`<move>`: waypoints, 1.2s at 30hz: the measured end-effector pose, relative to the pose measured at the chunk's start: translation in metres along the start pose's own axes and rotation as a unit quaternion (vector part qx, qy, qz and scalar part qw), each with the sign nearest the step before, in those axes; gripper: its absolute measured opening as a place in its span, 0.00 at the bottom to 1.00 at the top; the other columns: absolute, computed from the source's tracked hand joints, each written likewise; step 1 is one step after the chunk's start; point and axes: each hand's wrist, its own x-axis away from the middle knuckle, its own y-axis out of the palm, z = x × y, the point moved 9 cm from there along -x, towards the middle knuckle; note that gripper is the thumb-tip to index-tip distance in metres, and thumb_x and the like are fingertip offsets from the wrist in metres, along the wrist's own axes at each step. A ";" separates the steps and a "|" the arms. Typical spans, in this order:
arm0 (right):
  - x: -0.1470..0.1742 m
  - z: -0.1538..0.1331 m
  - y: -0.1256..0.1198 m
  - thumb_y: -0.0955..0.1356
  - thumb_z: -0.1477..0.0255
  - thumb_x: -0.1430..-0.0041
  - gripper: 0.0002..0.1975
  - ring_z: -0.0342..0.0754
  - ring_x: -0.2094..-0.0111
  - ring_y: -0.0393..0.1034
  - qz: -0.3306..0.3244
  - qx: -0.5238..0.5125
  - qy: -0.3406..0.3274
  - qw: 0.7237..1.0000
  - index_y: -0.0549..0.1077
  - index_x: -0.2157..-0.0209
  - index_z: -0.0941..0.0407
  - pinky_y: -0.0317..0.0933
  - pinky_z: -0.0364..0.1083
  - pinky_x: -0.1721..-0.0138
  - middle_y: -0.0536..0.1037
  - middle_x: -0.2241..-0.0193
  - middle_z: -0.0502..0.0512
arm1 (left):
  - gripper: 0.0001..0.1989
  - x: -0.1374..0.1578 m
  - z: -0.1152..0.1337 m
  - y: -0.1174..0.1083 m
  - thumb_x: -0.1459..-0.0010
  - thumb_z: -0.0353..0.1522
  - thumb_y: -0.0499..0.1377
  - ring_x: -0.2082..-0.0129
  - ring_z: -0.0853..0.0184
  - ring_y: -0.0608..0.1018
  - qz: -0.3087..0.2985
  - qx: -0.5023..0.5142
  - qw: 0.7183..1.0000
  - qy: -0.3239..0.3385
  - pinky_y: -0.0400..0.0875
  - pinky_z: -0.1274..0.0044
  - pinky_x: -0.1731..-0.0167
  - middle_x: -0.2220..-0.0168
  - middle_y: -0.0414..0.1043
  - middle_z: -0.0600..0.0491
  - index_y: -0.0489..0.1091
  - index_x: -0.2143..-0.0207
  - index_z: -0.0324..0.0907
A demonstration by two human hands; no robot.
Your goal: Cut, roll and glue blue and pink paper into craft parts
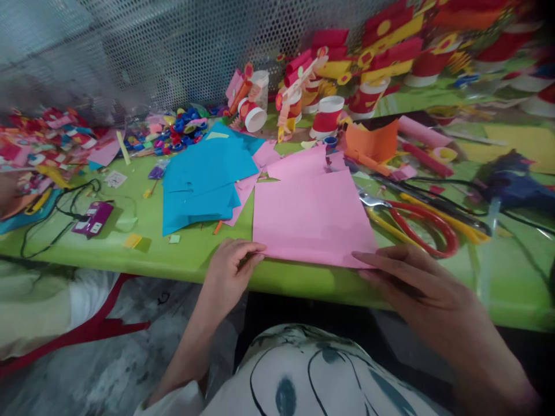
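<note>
A sheet of pink paper (310, 216) lies at the table's front edge, its near edge lifted slightly. My left hand (229, 268) pinches the near left corner between thumb and fingers. At the near right corner, my right hand (407, 277) grips the same sheet, thumb below and fingers on top. Another pink piece (299, 164) with a ragged edge lies under its far side. Left of it are overlapping blue paper sheets (208, 173). Scissors (427, 231) with red handles rest just beyond my right hand, their blades pointing toward the pink sheet.
Red-and-white paper cups (327, 118) with paper tubes stand along the back by a perforated metal panel (173, 52). A purple power socket (93, 219) with a black cable sits left on the green table (173, 257). Orange paper (373, 141) and scraps lie right. Someone sits at far left.
</note>
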 end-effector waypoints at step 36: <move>-0.007 0.004 0.003 0.67 0.61 0.34 0.09 0.47 0.66 0.76 -0.049 0.007 0.125 0.991 0.78 0.61 0.49 0.68 0.45 0.66 0.82 0.65 0.51 | 0.06 0.004 -0.012 -0.003 0.35 0.33 0.65 0.63 0.66 0.77 -0.009 0.061 0.997 -0.040 0.71 0.75 0.64 0.60 0.81 0.52 0.82 0.57 0.46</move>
